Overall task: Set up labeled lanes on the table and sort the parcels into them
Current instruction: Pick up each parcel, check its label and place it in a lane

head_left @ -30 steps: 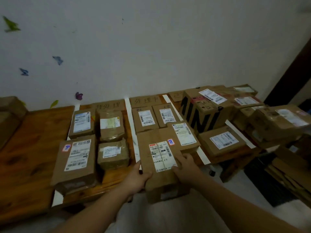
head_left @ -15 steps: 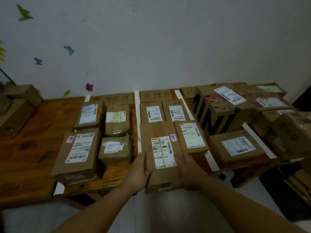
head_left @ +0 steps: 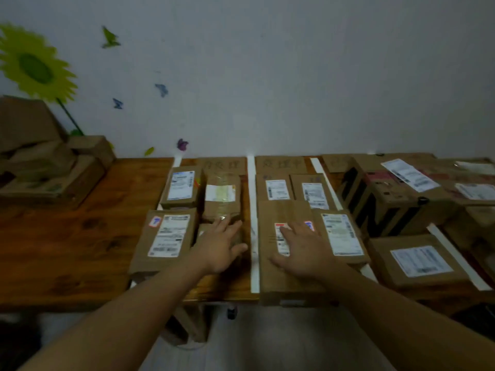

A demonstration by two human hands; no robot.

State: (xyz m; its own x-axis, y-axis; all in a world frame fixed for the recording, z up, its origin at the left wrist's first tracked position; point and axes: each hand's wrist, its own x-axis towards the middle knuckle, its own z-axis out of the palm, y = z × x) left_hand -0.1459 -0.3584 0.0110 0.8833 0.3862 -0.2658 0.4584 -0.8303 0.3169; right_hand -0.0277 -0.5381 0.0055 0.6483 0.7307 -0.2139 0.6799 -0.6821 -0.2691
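White tape strips [head_left: 253, 223] split the wooden table [head_left: 69, 245] into lanes, each headed by a handwritten cardboard label [head_left: 280, 165]. A long brown parcel [head_left: 284, 279] lies flat in the middle lane at the front edge. My right hand [head_left: 301, 250] rests open on its top, fingers spread over its shipping label. My left hand [head_left: 219, 246] lies open over a small parcel [head_left: 239, 238] in the left lane, hiding most of it. Several labelled parcels fill the left lane [head_left: 166, 236] and the middle lane [head_left: 341, 234].
A large box printed with black letters [head_left: 380, 202] and more parcels [head_left: 417, 261] crowd the right lane. A pile of cardboard boxes [head_left: 45, 167] sits at the far left by the wall. Bare wood lies between that pile and the left lane.
Both hands let go of the long parcel's sides after pushing it onto the table. The right hand now lies flat on it; the left moved over to the left lane.
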